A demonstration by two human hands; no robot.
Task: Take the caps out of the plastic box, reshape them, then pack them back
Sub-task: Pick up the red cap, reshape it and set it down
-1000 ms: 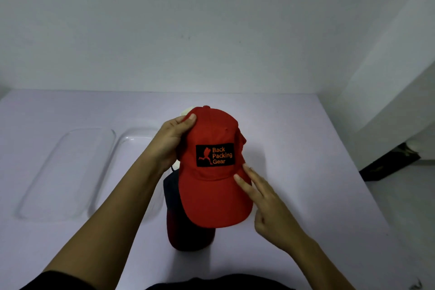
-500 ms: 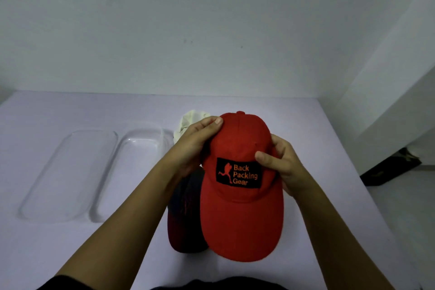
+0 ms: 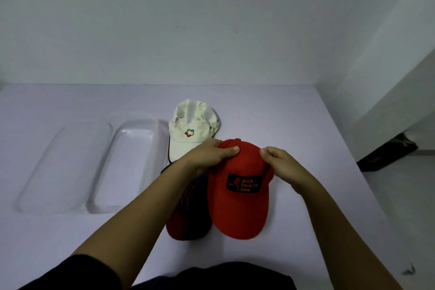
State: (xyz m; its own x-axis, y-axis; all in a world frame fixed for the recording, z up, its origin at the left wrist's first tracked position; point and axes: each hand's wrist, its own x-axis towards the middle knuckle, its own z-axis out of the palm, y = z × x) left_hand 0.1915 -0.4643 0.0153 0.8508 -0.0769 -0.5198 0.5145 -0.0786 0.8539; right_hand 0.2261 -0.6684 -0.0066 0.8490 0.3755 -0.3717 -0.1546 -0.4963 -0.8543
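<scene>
A red cap (image 3: 239, 209) with a black "Back Packing Gear" patch lies brim toward me on the table. My left hand (image 3: 210, 154) grips the left side of its crown, and my right hand (image 3: 281, 163) grips the right side. A dark cap (image 3: 188, 219) with a red brim lies just left of it, partly under my left forearm. A cream cap (image 3: 190, 129) with a small coloured logo sits behind them. The clear plastic box (image 3: 129, 167) stands open to the left, with nothing in it.
The box's clear lid (image 3: 63, 165) lies flat to the left of the box. The table (image 3: 317, 219) ends at a white wall behind and a white partition on the right. A dark object (image 3: 386, 153) lies on the floor past the right edge.
The red cap has come down from in front of me onto the table beside the dark cap. Both hands moved up onto its crown. The cream cap has come into view.
</scene>
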